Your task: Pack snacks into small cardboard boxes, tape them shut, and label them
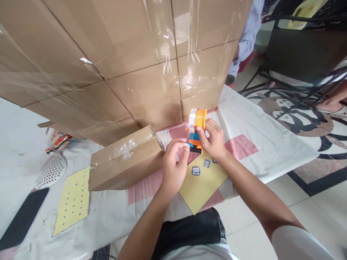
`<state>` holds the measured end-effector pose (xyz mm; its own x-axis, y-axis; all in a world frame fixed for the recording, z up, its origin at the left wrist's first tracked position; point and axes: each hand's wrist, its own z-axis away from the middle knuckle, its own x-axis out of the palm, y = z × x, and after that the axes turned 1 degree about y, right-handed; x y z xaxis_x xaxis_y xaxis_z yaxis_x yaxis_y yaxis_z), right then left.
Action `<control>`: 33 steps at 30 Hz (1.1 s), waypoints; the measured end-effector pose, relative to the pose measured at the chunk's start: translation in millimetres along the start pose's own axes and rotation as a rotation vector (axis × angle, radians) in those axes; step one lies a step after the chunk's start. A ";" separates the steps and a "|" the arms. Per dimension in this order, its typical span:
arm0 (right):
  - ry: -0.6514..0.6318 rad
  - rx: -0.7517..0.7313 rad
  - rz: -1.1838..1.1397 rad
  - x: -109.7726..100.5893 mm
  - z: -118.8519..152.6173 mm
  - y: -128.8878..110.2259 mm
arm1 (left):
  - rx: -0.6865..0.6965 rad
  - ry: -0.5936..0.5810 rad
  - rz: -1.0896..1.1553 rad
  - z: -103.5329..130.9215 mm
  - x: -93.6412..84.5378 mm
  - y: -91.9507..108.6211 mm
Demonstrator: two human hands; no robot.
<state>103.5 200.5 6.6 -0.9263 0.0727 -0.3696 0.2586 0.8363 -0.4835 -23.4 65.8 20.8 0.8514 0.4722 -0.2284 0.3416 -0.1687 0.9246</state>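
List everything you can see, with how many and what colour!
tape dispenser: one, orange, in right grip
blue-edged cutouts: several, mostly on yellow sheet
yellow sheet: one, near the person
small box: one, brown, left of grips
big boxes: several, brown, behind
dotted card: one, yellow, left
strainer: one, whitish, left
flat slab: one, black, far left
packet: red, count unclear, left
cloth: one, white-pink, underneath
chair: one, black, right
sleeve: one, pale blue, behind boxes
foot: one, right
left grip: one, by dispenser
right grip: one, holding dispenser
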 end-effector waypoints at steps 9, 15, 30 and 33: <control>0.043 0.214 0.015 1.9 -0.2 -2.7 | -0.401 -0.101 0.396 8.3 9.8 -8.7; 0.160 0.555 -0.125 -2.2 -5.8 8.2 | -0.467 -0.126 0.431 22.4 15.7 -13.2; -0.124 1.172 -0.851 14.4 2.4 -15.0 | -0.222 -0.055 0.384 15.8 28.7 -7.4; -0.228 1.134 -0.881 19.5 3.6 -17.7 | -0.135 -0.034 0.366 16.2 25.5 -5.6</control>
<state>81.8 185.1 5.1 -0.8611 -0.4034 0.3095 -0.1869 -0.3151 -0.9305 2.8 64.7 4.9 0.9209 0.3723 0.1159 -0.0404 -0.2045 0.9780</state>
